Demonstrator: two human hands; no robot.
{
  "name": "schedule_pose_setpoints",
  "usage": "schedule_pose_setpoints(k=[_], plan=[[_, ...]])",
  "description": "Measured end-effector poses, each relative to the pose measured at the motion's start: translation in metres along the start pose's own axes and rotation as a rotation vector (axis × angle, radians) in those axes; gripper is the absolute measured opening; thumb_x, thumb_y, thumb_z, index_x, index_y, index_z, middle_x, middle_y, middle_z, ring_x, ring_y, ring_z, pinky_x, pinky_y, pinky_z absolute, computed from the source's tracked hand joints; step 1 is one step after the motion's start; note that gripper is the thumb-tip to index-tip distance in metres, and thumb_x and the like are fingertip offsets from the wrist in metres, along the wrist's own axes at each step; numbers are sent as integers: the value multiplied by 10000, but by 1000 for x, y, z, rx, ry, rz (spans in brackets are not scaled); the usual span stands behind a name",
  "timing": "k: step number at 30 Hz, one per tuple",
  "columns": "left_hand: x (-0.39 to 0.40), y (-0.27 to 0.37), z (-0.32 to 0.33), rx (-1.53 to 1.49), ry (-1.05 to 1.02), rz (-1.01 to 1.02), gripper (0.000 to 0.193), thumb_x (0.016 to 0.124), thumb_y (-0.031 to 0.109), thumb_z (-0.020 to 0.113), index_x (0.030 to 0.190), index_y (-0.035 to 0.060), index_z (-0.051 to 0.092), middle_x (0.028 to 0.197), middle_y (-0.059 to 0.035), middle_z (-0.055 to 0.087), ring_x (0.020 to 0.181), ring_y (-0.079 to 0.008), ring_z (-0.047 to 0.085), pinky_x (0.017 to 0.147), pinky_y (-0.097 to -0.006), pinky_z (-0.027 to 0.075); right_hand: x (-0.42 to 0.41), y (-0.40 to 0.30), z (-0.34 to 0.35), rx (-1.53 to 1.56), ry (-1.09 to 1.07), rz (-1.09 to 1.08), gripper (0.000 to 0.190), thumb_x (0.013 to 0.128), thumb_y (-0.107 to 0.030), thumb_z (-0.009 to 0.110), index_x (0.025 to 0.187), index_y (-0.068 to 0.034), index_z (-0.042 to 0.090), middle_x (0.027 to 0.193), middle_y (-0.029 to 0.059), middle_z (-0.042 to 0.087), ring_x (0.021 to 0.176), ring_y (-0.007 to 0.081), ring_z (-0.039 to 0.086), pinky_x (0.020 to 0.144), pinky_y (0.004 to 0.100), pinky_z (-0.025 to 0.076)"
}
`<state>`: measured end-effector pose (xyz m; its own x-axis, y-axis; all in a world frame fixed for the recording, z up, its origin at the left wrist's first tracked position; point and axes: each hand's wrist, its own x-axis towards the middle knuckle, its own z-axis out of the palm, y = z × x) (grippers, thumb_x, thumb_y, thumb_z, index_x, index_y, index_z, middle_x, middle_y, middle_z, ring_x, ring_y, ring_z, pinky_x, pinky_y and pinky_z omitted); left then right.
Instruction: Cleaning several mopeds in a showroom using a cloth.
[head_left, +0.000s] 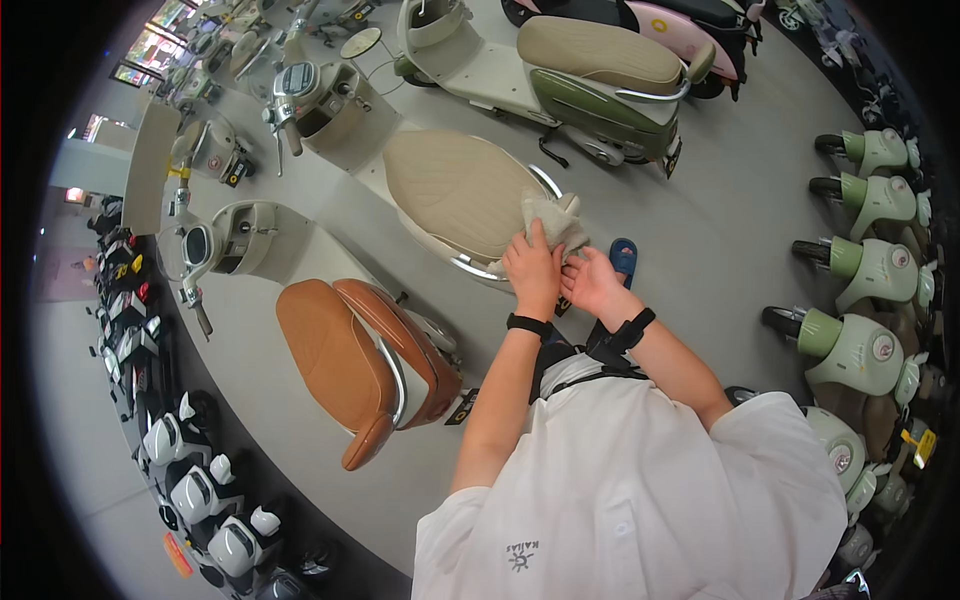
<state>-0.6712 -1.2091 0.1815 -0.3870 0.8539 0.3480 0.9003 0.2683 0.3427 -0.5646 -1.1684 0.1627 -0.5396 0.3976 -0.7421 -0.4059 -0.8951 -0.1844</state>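
A scooter with a quilted beige seat (454, 191) stands before me, with a chrome grab rail (480, 268) curving round its rear. A crumpled light cloth (553, 219) lies over the tail end of that scooter. My left hand (534, 264) rests on the cloth, its fingers spread over the near part; whether they grip it is hard to tell. Just beside it, my right hand (594, 283) is palm up with loosely curled fingers, close to the cloth's lower edge. Both wrists wear black bands.
On the left stands a scooter with a brown seat (334, 349). Beyond is a green scooter (600, 105) with a beige seat, near a pink one (686, 34). Light green scooters (862, 352) line the right side; white ones (195, 491) stand at lower left.
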Motion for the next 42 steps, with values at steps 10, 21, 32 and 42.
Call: schedule_pose_setpoints(k=[10,21,32,42], plan=[[4,6,-7,11,-64,-8,573,801,275,674,1281,68,438,1014,-162,508,909,-331,522,809,-424,417,-15,3,25,-164,133,-265,685,939,-408,375,1455,-9,166,1509,149,184,1394,251,176,1124,386,150],[13,11,12,301,-158,-87,492,783,352,668,1128,47,496,880,-111,515,802,-295,564,744,-401,435,-52,-17,92,-115,63,-242,301,945,-364,413,961,-83,520,795,-8,474,782,122,494,780,272,430],[69,49,63,528,-301,160,199,847,202,532,1018,98,532,829,-33,528,756,-184,585,614,-327,472,22,-83,57,-134,38,-191,292,939,-323,401,1024,-84,545,1044,69,589,975,199,558,843,365,465],[69,62,98,995,-590,483,272,864,239,489,1065,93,598,943,-71,590,904,-241,556,812,-447,412,60,-103,3,-56,-21,409,659,943,-533,375,1434,-103,281,1466,142,298,1394,318,147,1145,414,135]])
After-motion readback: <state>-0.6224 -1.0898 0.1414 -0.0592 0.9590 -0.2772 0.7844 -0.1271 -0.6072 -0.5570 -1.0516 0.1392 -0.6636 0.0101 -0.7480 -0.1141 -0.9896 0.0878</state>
